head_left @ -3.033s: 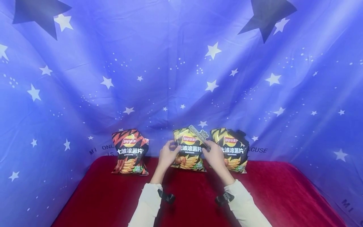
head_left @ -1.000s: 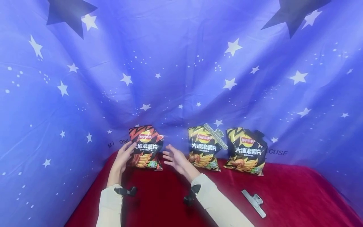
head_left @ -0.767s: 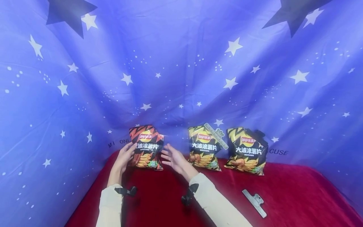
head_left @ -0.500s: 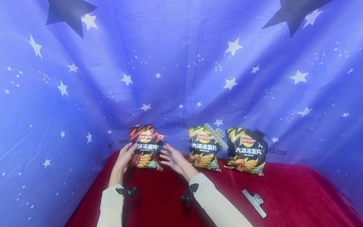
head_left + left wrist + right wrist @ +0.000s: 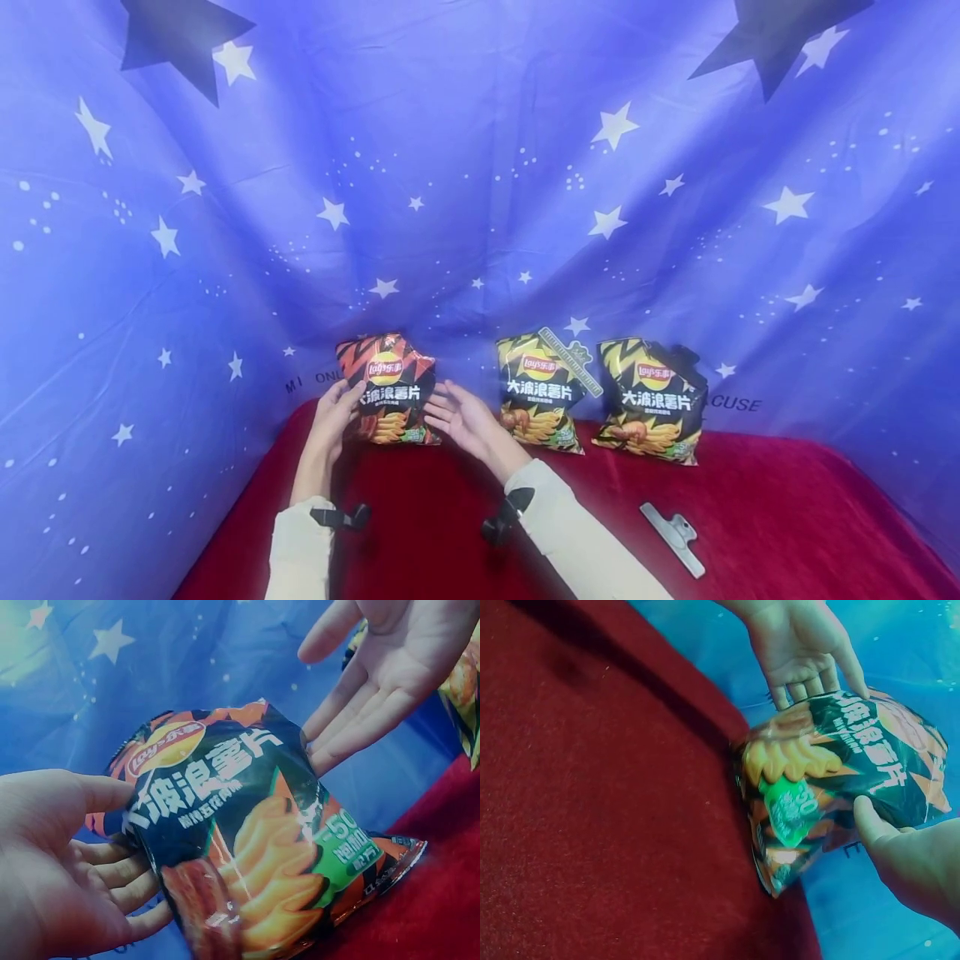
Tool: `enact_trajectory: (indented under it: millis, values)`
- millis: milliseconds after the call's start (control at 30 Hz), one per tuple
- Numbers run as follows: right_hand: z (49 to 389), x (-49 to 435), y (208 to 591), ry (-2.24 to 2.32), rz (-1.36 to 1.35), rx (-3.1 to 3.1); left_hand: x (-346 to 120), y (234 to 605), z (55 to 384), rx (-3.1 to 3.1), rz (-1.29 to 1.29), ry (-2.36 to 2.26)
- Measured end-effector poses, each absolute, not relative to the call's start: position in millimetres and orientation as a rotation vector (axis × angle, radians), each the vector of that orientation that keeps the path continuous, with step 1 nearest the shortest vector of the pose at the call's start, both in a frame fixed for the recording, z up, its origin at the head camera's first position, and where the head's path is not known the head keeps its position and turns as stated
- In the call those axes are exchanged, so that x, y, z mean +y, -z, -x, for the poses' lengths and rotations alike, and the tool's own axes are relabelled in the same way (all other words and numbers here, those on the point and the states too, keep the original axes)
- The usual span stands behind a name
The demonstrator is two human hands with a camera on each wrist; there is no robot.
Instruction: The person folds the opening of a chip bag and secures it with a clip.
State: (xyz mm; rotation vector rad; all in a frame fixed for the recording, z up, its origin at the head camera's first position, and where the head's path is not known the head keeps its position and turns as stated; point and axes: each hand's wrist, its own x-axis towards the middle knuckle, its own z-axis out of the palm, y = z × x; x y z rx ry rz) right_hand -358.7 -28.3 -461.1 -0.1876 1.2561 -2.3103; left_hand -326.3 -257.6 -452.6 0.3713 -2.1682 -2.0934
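A red and black Lay's chip bag [image 5: 388, 392] stands upright, slightly tilted, at the left of the table. My left hand [image 5: 327, 427] holds its left edge, thumb on the front and fingers reaching behind, as the left wrist view shows. At the opposite edge is my right hand [image 5: 471, 423], its fingers nearly straight, with fingertips touching the bag's side. Its thumb [image 5: 330, 637] stands apart from the bag in the left wrist view. A yellow and black chip bag [image 5: 536, 400] with a ruler-like clip [image 5: 572, 360] at its upper right corner stands right of that hand.
Farther right is another yellow and black chip bag [image 5: 648, 404] with a black clip [image 5: 678, 360] on its top corner. A silver clip [image 5: 673, 539] lies on the red cloth-covered table [image 5: 787, 508]. A blue star-patterned curtain [image 5: 450, 150] hangs behind.
Both hands have moved left from the middle bag to the red one, and the view has shifted. Within the last half second, the red bag has tilted slightly, its lower right corner rising.
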Motion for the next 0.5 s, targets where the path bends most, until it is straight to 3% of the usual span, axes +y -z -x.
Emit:
enact_trajectory:
  millis: [500]
  values:
    - [347.1, 31.7, 407.1, 2.338, 0.300, 1.235, -220.6, 397.0, 307.0, -2.089, -0.142, 2.097]
